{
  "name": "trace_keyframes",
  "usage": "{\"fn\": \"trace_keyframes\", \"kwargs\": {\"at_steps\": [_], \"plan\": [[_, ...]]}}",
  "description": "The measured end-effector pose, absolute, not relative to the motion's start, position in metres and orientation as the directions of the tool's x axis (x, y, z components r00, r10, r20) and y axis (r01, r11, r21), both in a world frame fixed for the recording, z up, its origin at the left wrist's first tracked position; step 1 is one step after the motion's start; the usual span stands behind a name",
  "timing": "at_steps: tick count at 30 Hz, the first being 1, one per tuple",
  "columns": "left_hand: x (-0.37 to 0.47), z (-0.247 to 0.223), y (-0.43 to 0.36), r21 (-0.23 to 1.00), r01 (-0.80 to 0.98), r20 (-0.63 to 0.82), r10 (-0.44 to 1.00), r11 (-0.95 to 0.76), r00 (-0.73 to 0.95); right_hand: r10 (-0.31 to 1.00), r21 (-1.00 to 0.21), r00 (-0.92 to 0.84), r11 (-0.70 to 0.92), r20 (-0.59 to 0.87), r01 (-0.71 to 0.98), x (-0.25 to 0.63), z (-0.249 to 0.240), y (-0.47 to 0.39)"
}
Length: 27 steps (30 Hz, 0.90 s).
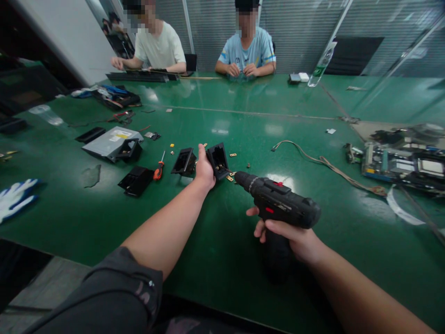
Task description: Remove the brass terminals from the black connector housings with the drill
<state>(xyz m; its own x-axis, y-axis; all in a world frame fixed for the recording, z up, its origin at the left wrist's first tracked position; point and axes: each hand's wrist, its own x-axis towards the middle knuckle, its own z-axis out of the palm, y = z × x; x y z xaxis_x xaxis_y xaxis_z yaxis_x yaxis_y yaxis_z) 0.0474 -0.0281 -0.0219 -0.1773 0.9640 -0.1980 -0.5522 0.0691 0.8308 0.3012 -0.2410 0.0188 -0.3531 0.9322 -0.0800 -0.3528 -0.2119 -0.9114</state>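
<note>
My right hand (299, 234) is wrapped round the handle of a black drill (278, 202), which points left across the green table (225, 260). My left hand (206, 171) is curled against a black box (218, 160), gripping its near side with the thumb up and tilting its hollow face toward me. The drill's nose is just beside the box's lower right corner; I cannot tell whether it touches.

Small brass plates (232, 155) lie close round the box, some right by the drill's nose, and a small screw (248, 165) sits a little beyond. Just left of my left hand is a second box (183, 162); I cannot tell whether my fingers touch it. Farther left come an orange screwdriver (159, 170), a third box (136, 180) and a grey metal case (104, 144), with a white glove (15, 199) near the table's left edge.

To my right, a thin cable (323, 161) runs toward a heap of circuit boards (403, 160), well apart from the drill. Across the table, two people sit, one in a blue shirt (259, 46), and a clear bottle (321, 65) stands to the right.
</note>
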Motion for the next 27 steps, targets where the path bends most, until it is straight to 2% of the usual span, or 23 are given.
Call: {"fn": "trace_keyframes", "kwargs": {"at_steps": [3, 16, 27], "plan": [[0.05, -0.02, -0.028, 0.833, -0.549, -0.217, 0.95, 0.061, -0.223, 0.92, -0.923, -0.379, -0.227, -0.098, -0.312, 0.301, 0.017, -0.244], [0.054, -0.018, -0.029, 0.829, -0.551, -0.246, 0.948, 0.097, -0.203, 0.922, -0.938, -0.371, -0.218, -0.108, -0.27, 0.296, 0.026, -0.247], [0.049, -0.006, -0.034, 0.787, -0.601, -0.258, 0.96, 0.141, -0.113, 0.938, -0.949, -0.335, -0.186, -0.094, -0.255, 0.294, 0.029, -0.253]]}}
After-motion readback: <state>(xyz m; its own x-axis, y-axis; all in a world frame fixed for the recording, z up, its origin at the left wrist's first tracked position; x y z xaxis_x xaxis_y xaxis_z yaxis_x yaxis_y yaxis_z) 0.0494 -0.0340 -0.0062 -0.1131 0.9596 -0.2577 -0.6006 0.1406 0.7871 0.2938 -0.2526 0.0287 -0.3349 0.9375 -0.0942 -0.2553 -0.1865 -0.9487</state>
